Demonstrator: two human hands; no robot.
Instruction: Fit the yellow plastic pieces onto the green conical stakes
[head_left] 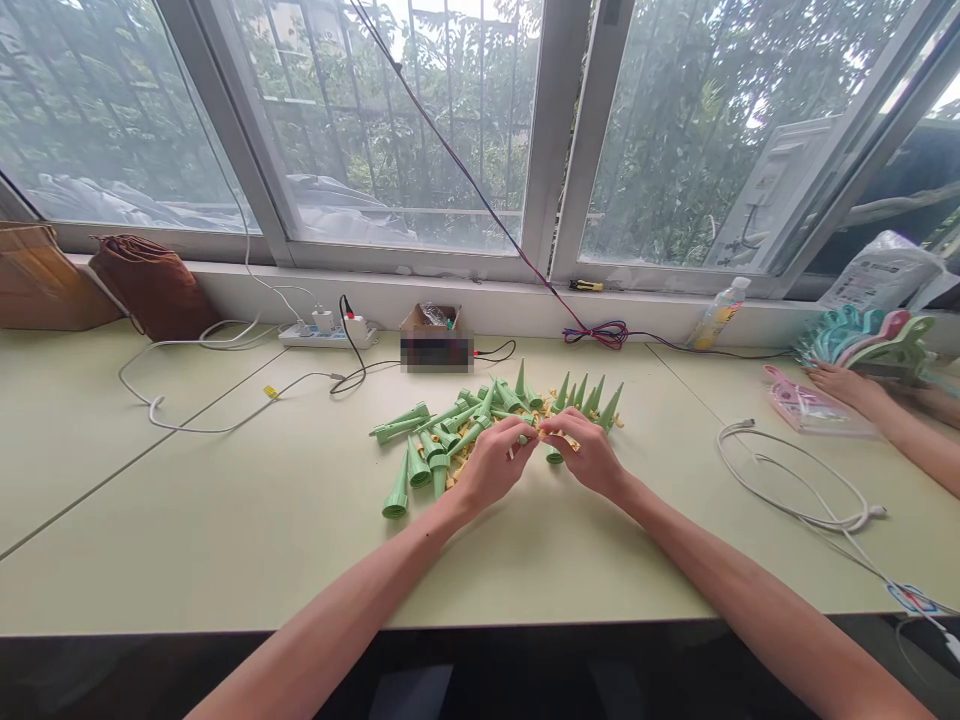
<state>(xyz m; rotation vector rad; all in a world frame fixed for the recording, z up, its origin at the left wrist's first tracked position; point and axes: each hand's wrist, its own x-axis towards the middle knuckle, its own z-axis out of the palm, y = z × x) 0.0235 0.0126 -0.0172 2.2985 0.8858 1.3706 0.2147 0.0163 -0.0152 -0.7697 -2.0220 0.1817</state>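
Note:
My left hand [499, 458] and my right hand [590, 452] meet fingertip to fingertip over a pile on the table, both closed in a pinch. A small yellow plastic piece [574, 444] shows at my right fingers. What my left fingers grip is mostly covered, with a bit of green visible under them. Hollow green plastic spikes [418, 468], cone-shaped with ribbed collars, lie heaped to the left of my hands. Several more green spikes [592, 392] stand points up behind my right hand. Loose small yellow pieces [452, 474] are scattered among them.
A small open box [436, 322] and a power strip [322, 332] sit by the windowsill. A white cable [795, 490] lies coiled at right. Beyond it, another person's hand [844, 388] touches coloured plastic items [870, 340]. A bottle [720, 315] leans near the sill.

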